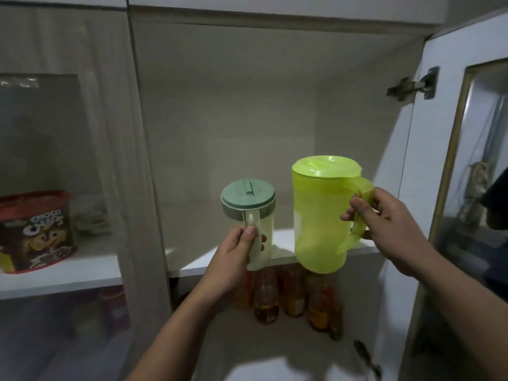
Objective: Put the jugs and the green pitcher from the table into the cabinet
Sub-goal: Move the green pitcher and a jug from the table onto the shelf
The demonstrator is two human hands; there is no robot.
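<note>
My left hand [233,254] grips the handle of a small clear jug [248,204] with a dull green lid. It hangs upright just in front of the cabinet shelf [283,237]. My right hand [384,224] holds the handle of a bright green pitcher [319,215] with a matching lid, also upright, to the right of the jug. The pitcher's base hangs at the front edge of the shelf, slightly below shelf level. The cabinet compartment behind both is bare.
The open cabinet door [467,133] with a glass pane and hinge [412,83] stands at the right. Several bottles [291,298] stand on the lower shelf under the jugs. Behind the shut left glass door sits a red cereal tub [35,232].
</note>
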